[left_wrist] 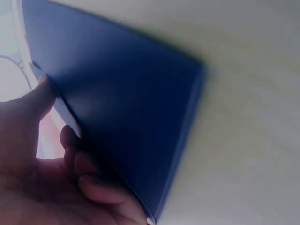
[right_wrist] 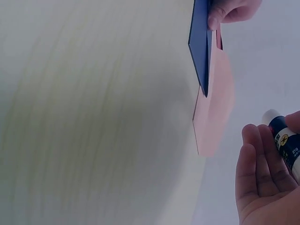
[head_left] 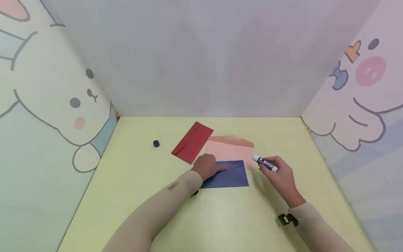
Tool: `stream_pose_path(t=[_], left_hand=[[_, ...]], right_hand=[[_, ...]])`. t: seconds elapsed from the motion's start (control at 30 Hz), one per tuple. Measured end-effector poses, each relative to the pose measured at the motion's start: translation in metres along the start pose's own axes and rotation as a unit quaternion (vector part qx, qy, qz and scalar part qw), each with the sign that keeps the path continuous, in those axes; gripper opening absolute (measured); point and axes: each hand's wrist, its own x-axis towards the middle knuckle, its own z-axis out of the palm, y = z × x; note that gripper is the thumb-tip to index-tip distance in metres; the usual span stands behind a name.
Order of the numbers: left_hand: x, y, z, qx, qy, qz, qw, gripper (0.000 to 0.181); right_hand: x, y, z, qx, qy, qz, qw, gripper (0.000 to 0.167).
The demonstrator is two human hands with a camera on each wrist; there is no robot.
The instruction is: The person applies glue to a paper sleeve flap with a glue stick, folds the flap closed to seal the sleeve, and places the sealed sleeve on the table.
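A blue envelope (head_left: 231,176) lies flap side up, overlapping the lower part of a pink envelope (head_left: 231,150) with its flap unfolded. My left hand (head_left: 206,166) holds the blue envelope at its left end, thumb stretched across the flap; in the left wrist view the other fingers (left_wrist: 108,190) curl against its edge. To the right, above the table, my right hand (head_left: 283,178) grips a glue stick (head_left: 265,163) with a dark label between thumb and fingers. The white end of the glue stick points up and left, apart from both envelopes.
A red envelope (head_left: 193,142) lies slanted beyond my left hand, beside the pink one. Farther left stands a small dark cap (head_left: 156,143). The pale yellow table (head_left: 138,175) is bounded by a plain back wall (head_left: 207,70) and cartoon-printed side panels (head_left: 47,105).
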Motion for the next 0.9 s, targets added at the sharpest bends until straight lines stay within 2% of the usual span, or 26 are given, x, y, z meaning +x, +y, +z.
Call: stream_pose_path(t=[0.17, 0.27, 0.33, 0.53, 0.7, 0.77, 0.87, 0.9], left_hand=[[0.003, -0.009, -0.012, -0.046, -0.040, 0.011, 0.9981, 0.043], [0.004, -0.011, -0.018, -0.040, -0.068, -0.002, 0.9969, 0.025], [0.005, -0.011, -0.021, -0.029, -0.083, -0.009, 0.9961, 0.020], [0.006, -0.010, -0.024, -0.009, -0.104, -0.016, 0.9944, 0.019], [0.010, -0.012, -0.026, -0.020, -0.112, -0.013, 0.9934, 0.023], [0.014, -0.014, -0.026, -0.023, -0.121, -0.014, 0.9922, 0.025], [0.031, -0.024, -0.014, -0.008, -0.133, -0.008, 0.9910, 0.026], [0.034, -0.025, -0.014, -0.009, -0.138, -0.005, 0.9904, 0.027]], right_hand=[[0.001, 0.002, 0.000, 0.002, -0.004, 0.003, 1.0000, 0.037], [0.001, 0.003, -0.001, 0.004, -0.005, 0.003, 1.0000, 0.037], [0.001, 0.003, -0.001, 0.005, -0.004, 0.003, 1.0000, 0.037], [0.003, 0.005, -0.001, 0.009, -0.006, 0.006, 0.9999, 0.037], [0.004, 0.004, 0.000, 0.006, -0.009, 0.006, 0.9999, 0.037], [0.005, 0.003, 0.000, 0.004, -0.011, 0.004, 0.9999, 0.037], [0.004, 0.004, 0.000, 0.001, -0.008, 0.001, 1.0000, 0.036], [0.004, 0.006, -0.001, 0.001, -0.008, -0.001, 1.0000, 0.037]])
